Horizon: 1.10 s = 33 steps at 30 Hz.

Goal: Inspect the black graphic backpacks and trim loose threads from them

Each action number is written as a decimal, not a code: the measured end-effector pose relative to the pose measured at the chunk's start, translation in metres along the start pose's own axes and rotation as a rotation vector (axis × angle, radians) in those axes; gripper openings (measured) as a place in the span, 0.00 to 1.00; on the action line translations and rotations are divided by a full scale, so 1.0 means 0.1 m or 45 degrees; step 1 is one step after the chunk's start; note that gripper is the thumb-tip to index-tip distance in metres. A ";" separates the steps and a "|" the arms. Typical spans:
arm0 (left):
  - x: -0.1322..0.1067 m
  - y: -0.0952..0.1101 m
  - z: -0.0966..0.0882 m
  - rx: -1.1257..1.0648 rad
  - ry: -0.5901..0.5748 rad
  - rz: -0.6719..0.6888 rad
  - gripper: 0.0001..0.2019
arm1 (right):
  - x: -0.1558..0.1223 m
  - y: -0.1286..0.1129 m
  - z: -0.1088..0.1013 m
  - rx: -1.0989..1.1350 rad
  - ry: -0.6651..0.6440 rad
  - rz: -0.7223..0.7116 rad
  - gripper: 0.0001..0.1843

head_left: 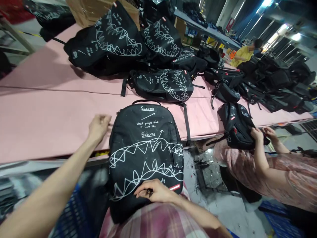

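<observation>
A black backpack point(146, 152) with white scribbled lines and "Success" lettering leans between the pink table edge and my lap, top handle away from me. My right hand point(157, 191) lies over its lower front, fingers curled round a small dark tool point(149, 192), mostly hidden in the palm; its kind cannot be made out. Just left of the bag's upper side, over the table, is my left hand point(99, 127). Its fingers are drawn together and slightly blurred; whatever they may pinch is too small to see. A small red-and-white label point(174, 187) sits beside my right wrist.
More printed black backpacks point(162, 85) lie across the pink table point(49, 109), piled toward the back and right. At my right, a co-worker's hands point(257, 135) handle another backpack point(235, 125). A cardboard box point(84, 13) stands behind. Blue crates point(74, 211) sit below the table.
</observation>
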State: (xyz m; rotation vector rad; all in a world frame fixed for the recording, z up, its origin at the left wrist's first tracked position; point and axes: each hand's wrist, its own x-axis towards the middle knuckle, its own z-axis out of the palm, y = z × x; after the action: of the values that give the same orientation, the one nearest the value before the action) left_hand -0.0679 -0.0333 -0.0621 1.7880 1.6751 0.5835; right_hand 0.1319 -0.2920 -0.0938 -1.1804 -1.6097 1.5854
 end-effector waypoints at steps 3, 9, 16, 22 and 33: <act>-0.62 -0.44 0.22 -0.169 -0.134 -0.086 0.18 | -0.04 0.00 -0.04 0.171 0.127 0.119 0.12; -1.31 -0.87 0.29 -0.330 -0.139 -0.081 0.17 | -0.01 0.07 -0.01 0.120 -0.004 0.030 0.11; -1.22 -0.28 -0.18 -0.174 -0.251 0.087 0.20 | -0.10 -0.13 -0.15 0.312 0.131 0.032 0.13; -1.39 1.08 -0.75 0.047 0.117 0.659 0.20 | -0.28 -0.61 -0.82 0.383 0.473 -0.185 0.19; -1.54 1.63 -0.07 0.046 0.120 1.057 0.14 | -0.10 -1.40 -1.23 -0.685 0.378 -0.700 0.13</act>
State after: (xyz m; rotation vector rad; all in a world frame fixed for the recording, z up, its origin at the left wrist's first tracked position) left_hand 0.0293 -0.1870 0.0692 2.4936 0.9307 0.9909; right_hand 0.2178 -0.2307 0.0601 -1.0300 -1.9880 0.6210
